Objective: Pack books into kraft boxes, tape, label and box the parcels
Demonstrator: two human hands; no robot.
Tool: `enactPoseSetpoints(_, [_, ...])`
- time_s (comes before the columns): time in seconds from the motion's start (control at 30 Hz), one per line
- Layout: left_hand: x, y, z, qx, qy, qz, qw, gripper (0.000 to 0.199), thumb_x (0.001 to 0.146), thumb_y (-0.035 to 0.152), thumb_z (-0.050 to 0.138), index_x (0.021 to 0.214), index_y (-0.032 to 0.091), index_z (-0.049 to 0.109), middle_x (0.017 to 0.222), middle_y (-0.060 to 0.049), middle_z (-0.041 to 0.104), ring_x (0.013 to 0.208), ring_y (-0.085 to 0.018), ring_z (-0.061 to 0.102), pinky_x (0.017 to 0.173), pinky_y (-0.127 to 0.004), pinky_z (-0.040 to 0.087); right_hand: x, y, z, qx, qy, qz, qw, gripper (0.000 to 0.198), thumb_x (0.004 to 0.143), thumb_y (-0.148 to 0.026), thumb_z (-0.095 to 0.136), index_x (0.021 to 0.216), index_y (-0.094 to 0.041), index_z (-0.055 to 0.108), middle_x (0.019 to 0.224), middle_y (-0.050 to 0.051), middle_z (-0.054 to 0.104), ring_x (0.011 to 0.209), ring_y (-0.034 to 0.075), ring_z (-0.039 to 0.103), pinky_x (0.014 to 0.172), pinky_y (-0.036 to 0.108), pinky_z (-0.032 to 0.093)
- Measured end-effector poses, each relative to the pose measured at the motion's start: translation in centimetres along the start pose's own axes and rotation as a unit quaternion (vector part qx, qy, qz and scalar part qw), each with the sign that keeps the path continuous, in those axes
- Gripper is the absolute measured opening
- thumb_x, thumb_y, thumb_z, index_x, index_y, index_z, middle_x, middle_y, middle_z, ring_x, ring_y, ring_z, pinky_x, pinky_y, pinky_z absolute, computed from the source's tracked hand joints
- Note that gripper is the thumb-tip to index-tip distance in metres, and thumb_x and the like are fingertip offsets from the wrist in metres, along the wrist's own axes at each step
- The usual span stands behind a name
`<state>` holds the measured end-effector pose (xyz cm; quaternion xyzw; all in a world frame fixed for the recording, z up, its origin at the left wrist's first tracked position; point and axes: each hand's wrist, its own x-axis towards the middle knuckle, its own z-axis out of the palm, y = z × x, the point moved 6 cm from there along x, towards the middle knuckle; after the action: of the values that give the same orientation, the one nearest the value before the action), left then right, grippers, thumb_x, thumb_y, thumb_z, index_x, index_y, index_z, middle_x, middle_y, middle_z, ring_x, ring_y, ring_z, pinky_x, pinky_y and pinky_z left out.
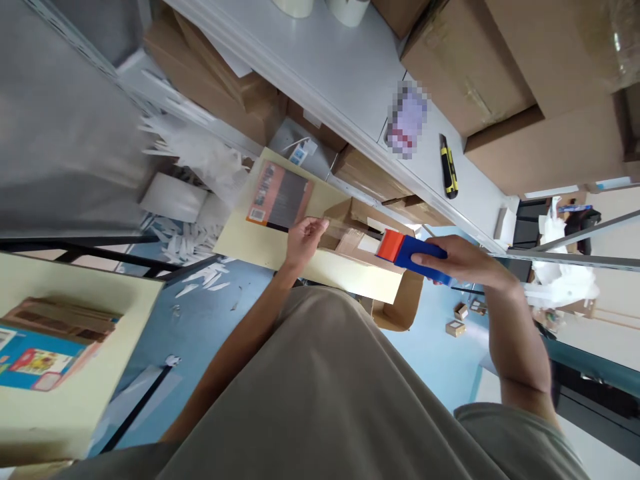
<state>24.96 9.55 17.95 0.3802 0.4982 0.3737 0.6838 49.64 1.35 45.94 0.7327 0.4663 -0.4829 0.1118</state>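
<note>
My right hand (465, 259) grips a blue and orange tape dispenser (409, 249) by its blue body. A strip of clear tape (345, 228) appears stretched from the dispenser toward my left hand (304, 239), whose thumb and fingers pinch its end. Below the strip, a small brown cardboard box (345, 212) rests on the pale yellow table (235, 235). Left of the box lies a flat printed package (281, 197) in orange and grey, just past my left fingertips.
A grey shelf (330, 73) runs above the table, carrying a yellow and black utility knife (448, 167) and large cartons (475, 67). White paper strips (187, 243) are heaped at left. Flattened cardboard (60, 320) lies on another table. An open carton (400, 307) stands below the table's right end.
</note>
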Motion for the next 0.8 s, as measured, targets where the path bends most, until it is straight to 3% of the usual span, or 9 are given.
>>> enactPoseSetpoints(0.17, [2.3,-3.2,2.1,-0.039,0.044,0.012,0.998,0.043,0.089,0.063,0.083,0.086,0.021,0.073,0.08,-0.004,0.074,0.074,-0.016,0.064,0.068,-0.028,0.048,1.9,-3.5,-1.8,-0.014,0.043,-0.012,0.999,0.068,0.093,-0.09,0.071,0.081,-0.023,0.07,0.066,0.004,0.072,0.058,0.019,0.068,0.055,0.032,0.047])
enactPoseSetpoints(0.33, [3.2,-5.3,2.7,-0.021,0.057,-0.016,0.998,0.033,0.094,0.051,0.082,0.085,0.021,0.073,0.077,-0.003,0.072,0.07,-0.015,0.061,0.066,-0.028,0.046,4.9,-5.8,-2.5,-0.068,0.053,-0.035,0.996,0.072,0.09,-0.093,0.071,0.081,-0.022,0.071,0.065,0.002,0.069,0.06,0.019,0.065,0.057,0.032,0.042])
enactPoseSetpoints(0.5, [3.5,-6.3,3.6,-0.014,0.05,-0.022,0.998,0.026,0.096,0.043,0.08,0.086,0.022,0.07,0.081,-0.002,0.072,0.075,-0.016,0.063,0.072,-0.027,0.05,7.0,-6.7,-2.2,-0.127,0.067,-0.053,0.988,0.071,0.094,-0.091,0.068,0.082,-0.021,0.072,0.068,0.002,0.067,0.065,0.018,0.063,0.06,0.033,0.039])
enactPoseSetpoints(0.7, [3.2,-7.0,4.7,0.047,0.046,0.002,0.998,0.033,0.097,0.055,0.078,0.09,0.023,0.071,0.102,-0.006,0.072,0.078,-0.015,0.062,0.076,-0.028,0.053,7.6,-7.0,-1.8,-0.136,0.054,-0.038,0.989,0.07,0.097,-0.09,0.066,0.083,-0.021,0.072,0.069,0.003,0.065,0.068,0.019,0.063,0.063,0.033,0.038])
enactPoseSetpoints(0.8, [3.2,-7.0,4.2,0.07,0.037,0.013,0.997,0.033,0.096,0.052,0.079,0.107,0.022,0.072,0.11,-0.008,0.072,0.082,-0.015,0.062,0.078,-0.028,0.053,7.8,-6.9,-1.9,-0.136,0.052,-0.029,0.989,0.071,0.097,-0.09,0.066,0.083,-0.021,0.072,0.068,0.003,0.064,0.068,0.019,0.063,0.063,0.034,0.037])
